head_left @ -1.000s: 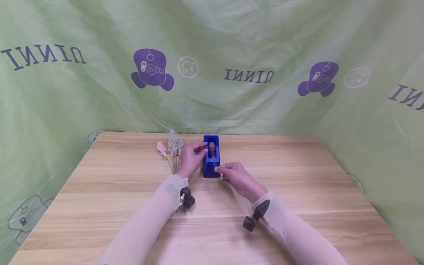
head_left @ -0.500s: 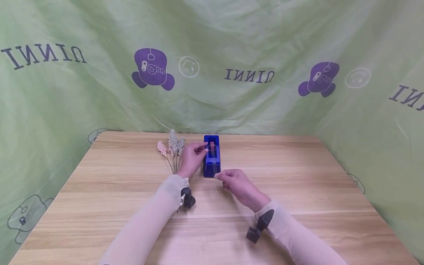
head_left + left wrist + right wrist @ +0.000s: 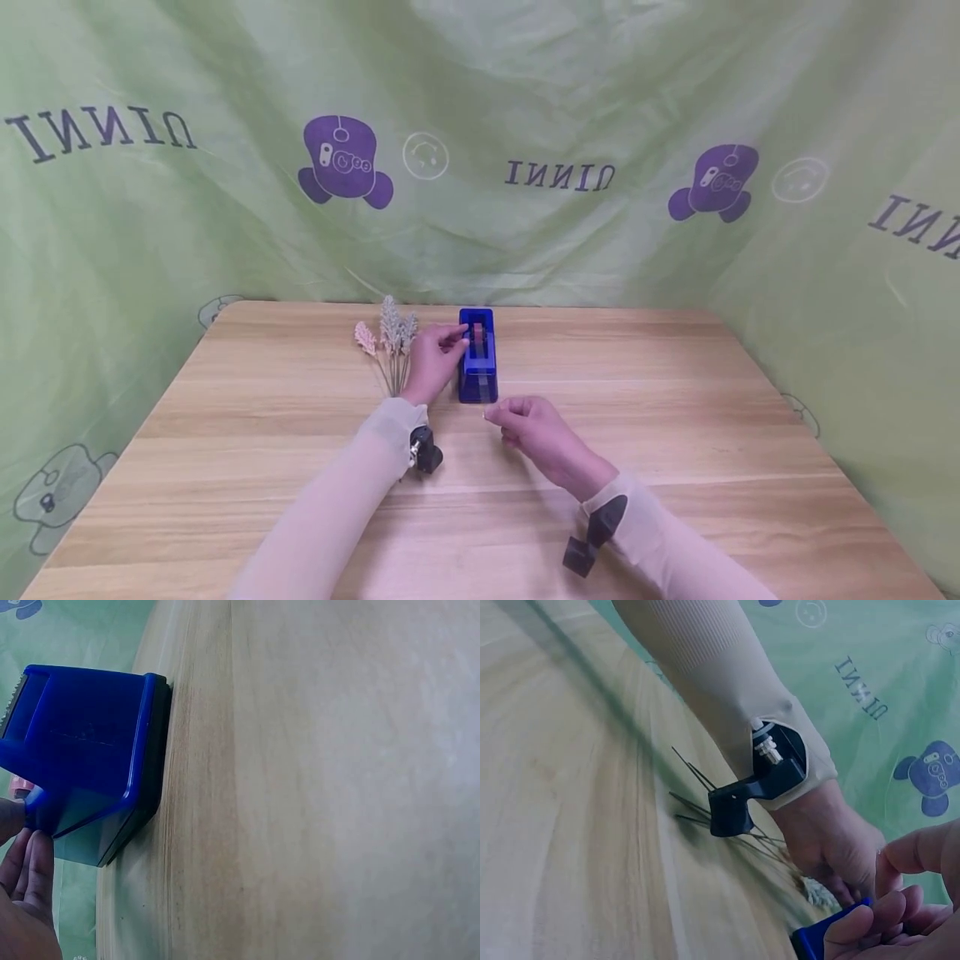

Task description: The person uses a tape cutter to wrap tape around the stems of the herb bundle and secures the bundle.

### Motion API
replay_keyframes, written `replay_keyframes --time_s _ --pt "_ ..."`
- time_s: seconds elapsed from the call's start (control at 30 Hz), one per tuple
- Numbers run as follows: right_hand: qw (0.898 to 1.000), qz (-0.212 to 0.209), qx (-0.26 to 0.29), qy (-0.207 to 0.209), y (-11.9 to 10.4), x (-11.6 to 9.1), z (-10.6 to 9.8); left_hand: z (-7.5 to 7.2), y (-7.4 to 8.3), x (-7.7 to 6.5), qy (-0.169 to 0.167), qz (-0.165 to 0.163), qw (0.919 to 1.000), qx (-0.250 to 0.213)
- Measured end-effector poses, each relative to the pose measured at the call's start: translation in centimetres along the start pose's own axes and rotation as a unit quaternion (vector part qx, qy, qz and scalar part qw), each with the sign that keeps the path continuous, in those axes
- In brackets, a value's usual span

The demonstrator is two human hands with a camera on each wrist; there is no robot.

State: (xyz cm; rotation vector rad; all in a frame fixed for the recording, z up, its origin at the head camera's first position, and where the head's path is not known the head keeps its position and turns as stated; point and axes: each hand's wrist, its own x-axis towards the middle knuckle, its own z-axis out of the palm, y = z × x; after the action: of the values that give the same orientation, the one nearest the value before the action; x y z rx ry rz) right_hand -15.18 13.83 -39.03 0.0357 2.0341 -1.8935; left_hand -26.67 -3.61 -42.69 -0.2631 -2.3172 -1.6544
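Note:
A blue tape dispenser (image 3: 480, 367) stands at the far middle of the table, with a reddish tape roll (image 3: 477, 332) inside it. My left hand (image 3: 437, 360) grips the dispenser's left side wall, thumb and fingers on either side of it in the left wrist view, where the toothed cutter (image 3: 12, 705) also shows. Just in front of the dispenser, my right hand (image 3: 543, 437) pinches the end of a clear tape strip (image 3: 483, 383) between thumb and forefinger. That strip runs back over the dispenser's front toward the roll. In the right wrist view, the fingers partly hide the dispenser (image 3: 821, 934).
Artificial flower stems (image 3: 393, 350) with pink and grey heads lie left of the dispenser, partly behind the left hand. A green printed curtain (image 3: 480, 242) hangs behind the wooden table (image 3: 660, 400) and along its sides.
My right hand has moved toward me, from the dispenser's front to a short way before it, drawing the clear tape out. The left hand keeps its hold on the dispenser.

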Motion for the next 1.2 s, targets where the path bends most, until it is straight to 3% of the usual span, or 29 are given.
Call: replay_keyframes --time_s 0.53,1.2 --pt "1.0 -0.004 -0.002 -0.011 0.8 -1.7 0.1 0.3 -0.4 -0.2 0.0 -0.009 1.0 0.0" --pt "0.999 -0.009 -0.015 -0.037 0.9 -3.8 0.0 0.4 0.0 -0.2 0.011 0.008 0.9999 0.003"
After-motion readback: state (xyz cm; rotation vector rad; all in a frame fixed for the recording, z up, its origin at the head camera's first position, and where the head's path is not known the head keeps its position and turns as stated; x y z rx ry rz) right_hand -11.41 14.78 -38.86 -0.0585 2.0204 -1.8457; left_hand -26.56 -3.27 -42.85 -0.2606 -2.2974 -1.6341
